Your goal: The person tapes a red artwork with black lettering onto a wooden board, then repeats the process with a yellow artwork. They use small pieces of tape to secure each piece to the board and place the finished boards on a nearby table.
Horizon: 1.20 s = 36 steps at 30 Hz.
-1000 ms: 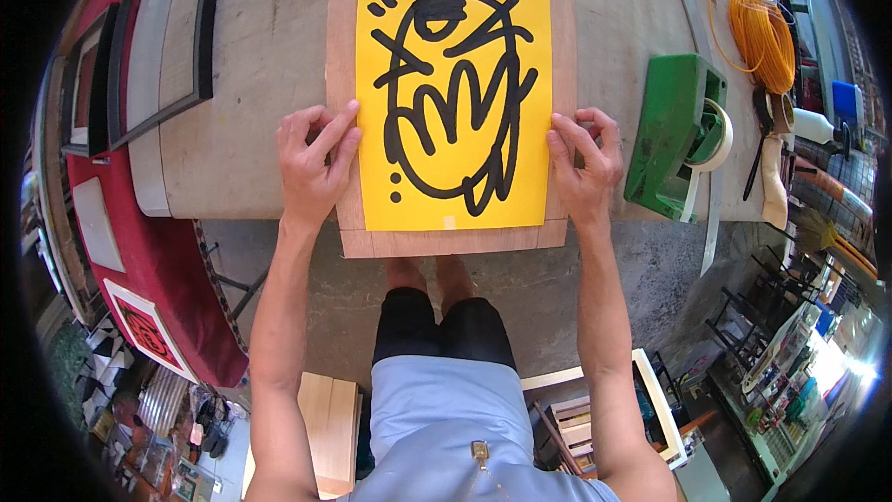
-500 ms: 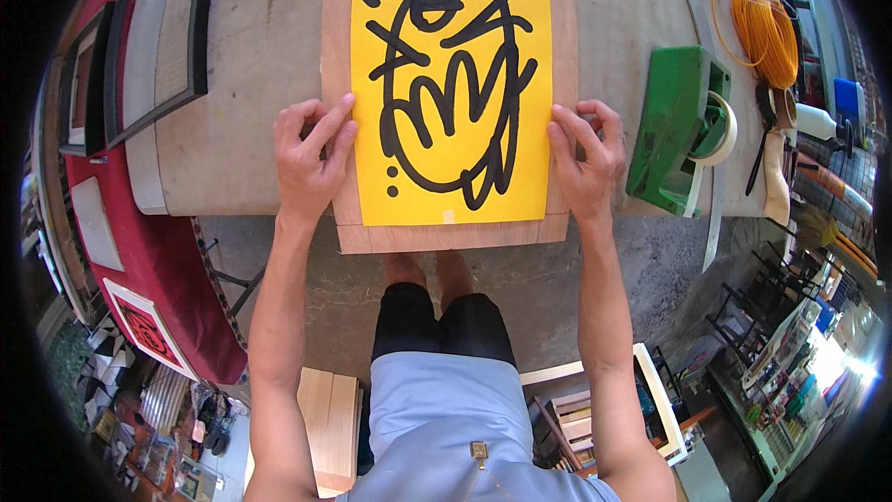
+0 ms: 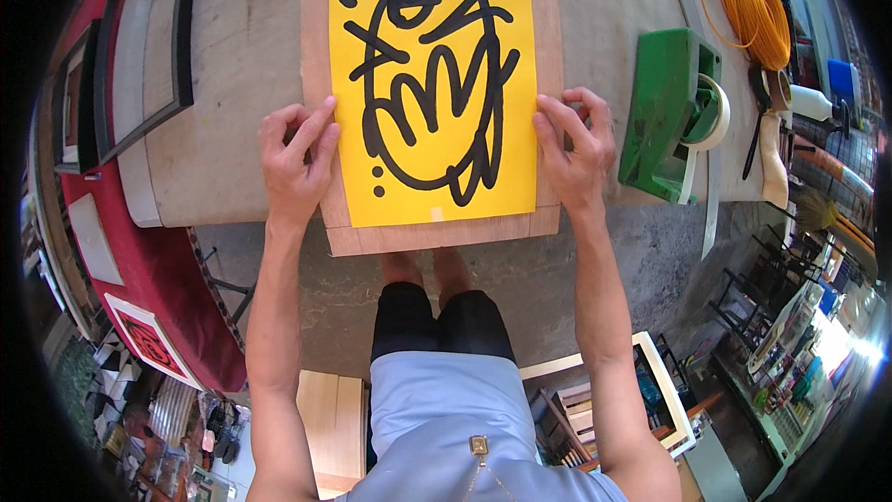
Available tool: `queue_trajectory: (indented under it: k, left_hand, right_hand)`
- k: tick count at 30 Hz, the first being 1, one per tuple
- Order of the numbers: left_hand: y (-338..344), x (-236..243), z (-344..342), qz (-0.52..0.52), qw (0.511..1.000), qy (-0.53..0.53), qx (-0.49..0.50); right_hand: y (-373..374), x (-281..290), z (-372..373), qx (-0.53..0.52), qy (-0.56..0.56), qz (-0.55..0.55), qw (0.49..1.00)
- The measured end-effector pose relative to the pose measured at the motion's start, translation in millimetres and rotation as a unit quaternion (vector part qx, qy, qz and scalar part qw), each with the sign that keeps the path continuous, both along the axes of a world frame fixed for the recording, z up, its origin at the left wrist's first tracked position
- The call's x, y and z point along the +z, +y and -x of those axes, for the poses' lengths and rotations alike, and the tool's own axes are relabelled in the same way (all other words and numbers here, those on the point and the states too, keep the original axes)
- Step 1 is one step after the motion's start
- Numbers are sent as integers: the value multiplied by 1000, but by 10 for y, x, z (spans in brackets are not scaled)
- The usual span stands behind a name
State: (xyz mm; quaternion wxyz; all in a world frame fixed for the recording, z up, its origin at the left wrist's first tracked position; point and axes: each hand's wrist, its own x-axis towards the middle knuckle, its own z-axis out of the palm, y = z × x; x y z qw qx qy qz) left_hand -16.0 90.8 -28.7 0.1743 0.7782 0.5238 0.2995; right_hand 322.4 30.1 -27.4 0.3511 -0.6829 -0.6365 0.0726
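A yellow sheet [image 3: 437, 153] bearing thick black scrawled lines lies on a thin wooden board [image 3: 548, 46], which juts past the table's near edge. A small pale piece of tape [image 3: 437, 214] sits at the sheet's bottom edge. My left hand [image 3: 299, 153] has its thumb and forefinger at the sheet's left edge, the other fingers curled. At the opposite edge, my right hand [image 3: 576, 144] touches with thumb and forefinger in a like pose. Between them the two hands hold the sheet by its sides; the thumb and forefinger of each stay slightly apart.
On the table [image 3: 242, 46], a green tape dispenser [image 3: 655, 121] holds a pale tape roll [image 3: 711, 116] to the right. Behind it lie an orange cord coil [image 3: 757, 14] and a metal strip [image 3: 714, 195]. Dark frames [image 3: 181, 56] stand at left, near red cloth [image 3: 167, 279].
The whole view has shifted slightly, with the sheet, board and table things appearing farther left. Both hands stay at the sheet's side edges in nearly the same pose.
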Motion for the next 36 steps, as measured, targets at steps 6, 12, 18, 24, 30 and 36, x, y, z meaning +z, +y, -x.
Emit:
queue_trajectory:
  k: [6,12,18,24,30,36]
  left_hand:
    - [5,9,-7,-5,1000,1,-3]
    - [2,20,-6,-5,1000,-7,-12]
    - [-1,-19,11,1,1000,-4,-9]
    - [18,-10,20,-19,999,2,-25]
    - [14,5,7,-23,1000,8,-16]
    - [-5,-4,-9,0,1000,-6,8]
  right_hand:
    - [-1,18,5,-2,2,6,1000]
    - [-1,18,11,-1,4,10,1000]
    - [14,2,-6,0,-13,-1,1000]
    - [-8,5,14,7,-3,7,1000]
    - [-1,-11,8,-2,-3,6,1000]
    - [14,-11,8,-7,-2,-2,1000]
